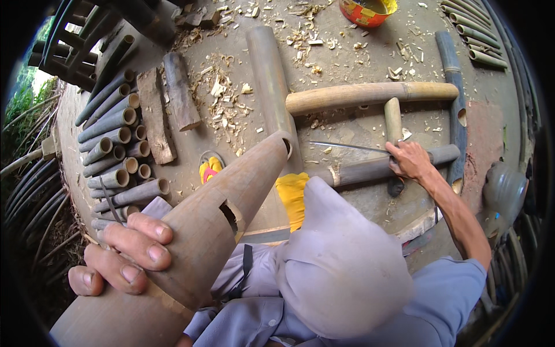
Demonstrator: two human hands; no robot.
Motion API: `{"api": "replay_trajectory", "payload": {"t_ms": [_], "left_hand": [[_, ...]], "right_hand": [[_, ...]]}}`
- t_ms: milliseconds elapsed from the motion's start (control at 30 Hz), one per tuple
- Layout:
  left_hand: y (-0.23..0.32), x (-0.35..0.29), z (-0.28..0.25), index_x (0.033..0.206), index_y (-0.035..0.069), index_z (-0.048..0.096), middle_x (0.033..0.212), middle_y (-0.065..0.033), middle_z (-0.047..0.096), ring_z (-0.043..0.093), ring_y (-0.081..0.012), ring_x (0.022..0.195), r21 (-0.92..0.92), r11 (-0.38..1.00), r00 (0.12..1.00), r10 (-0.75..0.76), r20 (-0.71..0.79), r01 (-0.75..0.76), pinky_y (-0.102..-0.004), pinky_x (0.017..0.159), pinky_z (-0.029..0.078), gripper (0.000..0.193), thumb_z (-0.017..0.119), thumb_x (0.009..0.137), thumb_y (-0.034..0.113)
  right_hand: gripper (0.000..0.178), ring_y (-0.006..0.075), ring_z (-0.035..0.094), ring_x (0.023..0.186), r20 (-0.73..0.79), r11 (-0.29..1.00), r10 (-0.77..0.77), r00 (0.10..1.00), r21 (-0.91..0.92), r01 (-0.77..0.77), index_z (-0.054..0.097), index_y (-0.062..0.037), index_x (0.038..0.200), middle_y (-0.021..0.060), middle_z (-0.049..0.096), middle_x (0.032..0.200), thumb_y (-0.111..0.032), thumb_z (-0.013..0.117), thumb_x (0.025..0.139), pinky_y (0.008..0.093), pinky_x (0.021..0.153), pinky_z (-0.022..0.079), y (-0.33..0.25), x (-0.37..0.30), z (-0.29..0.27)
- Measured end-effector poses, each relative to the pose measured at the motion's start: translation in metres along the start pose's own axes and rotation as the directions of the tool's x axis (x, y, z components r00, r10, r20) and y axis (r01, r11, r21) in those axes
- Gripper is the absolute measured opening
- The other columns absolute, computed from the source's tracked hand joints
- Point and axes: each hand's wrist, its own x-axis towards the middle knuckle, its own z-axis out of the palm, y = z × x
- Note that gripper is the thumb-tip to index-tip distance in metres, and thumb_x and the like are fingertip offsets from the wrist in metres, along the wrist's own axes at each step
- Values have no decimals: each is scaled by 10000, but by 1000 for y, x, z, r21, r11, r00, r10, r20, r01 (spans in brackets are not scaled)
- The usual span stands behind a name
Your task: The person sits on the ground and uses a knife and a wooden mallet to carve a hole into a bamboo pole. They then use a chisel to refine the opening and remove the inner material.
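At the lower left, my left hand (124,254) has its fingers wrapped over a thick brown bamboo pole (199,222). That pole slants across me, with a rectangular slot cut in its side and a hole near its far end. On the right, my right hand (411,161) is closed beside a short pale bamboo piece (393,120) and above a dark bamboo pole (370,170). A long thin metal blade (347,146) sticks out to the left from this hand. The tool's handle is hidden by my fingers.
A yellowish bamboo crosspiece (370,95) lies between two upright poles. Cut bamboo tubes (115,136) are stacked at left beside a wooden plank (155,113). Shavings (219,89) litter the floor. A red-yellow bucket (367,13) stands far off, a clear plastic jug (504,191) at right.
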Motion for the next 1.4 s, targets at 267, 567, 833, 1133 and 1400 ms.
{"api": "replay_trajectory", "payload": {"t_ms": [267,567,833,1133,1400], "left_hand": [[0,17,-19,1332,28,359,1124,-103,523,550,-275,1010,-26,998,975,53,214,-48,-439,877,454,1007,904,548,347],[-28,38,-4,1312,36,313,1128,-122,491,509,-252,1046,-249,968,998,-41,-43,29,-408,966,413,837,773,633,205],[-38,94,32,1289,-21,345,1064,-180,516,570,-290,987,-181,942,958,-285,19,284,-404,877,490,783,683,649,278],[-107,72,73,1063,-80,536,905,-189,591,614,-237,810,-419,748,851,-505,145,515,-366,716,544,578,665,673,327],[-175,-39,104,1017,-82,580,839,-177,648,667,-264,765,-556,425,502,-865,-15,715,-389,707,561,519,642,678,306]], "right_hand": [[595,397,540,971,-644,866,497,582,406,-291,458,-49,1186,206,532,1029,-15,679,635,453,848,442,-3,-6,44],[594,379,544,1000,-597,745,664,450,483,-459,435,-70,1234,195,572,1052,-31,708,707,468,857,430,-4,20,62],[786,421,470,1145,-666,754,645,375,474,-456,355,-65,1379,239,496,1253,-67,737,692,495,962,380,-49,-6,48],[798,396,554,1045,-508,609,627,590,793,35,432,4,1283,226,546,1153,-137,759,569,444,897,441,-204,-58,54],[755,419,606,828,-291,588,742,604,715,-378,490,-25,1150,210,619,936,-181,826,491,468,722,485,-244,-143,94]]}}
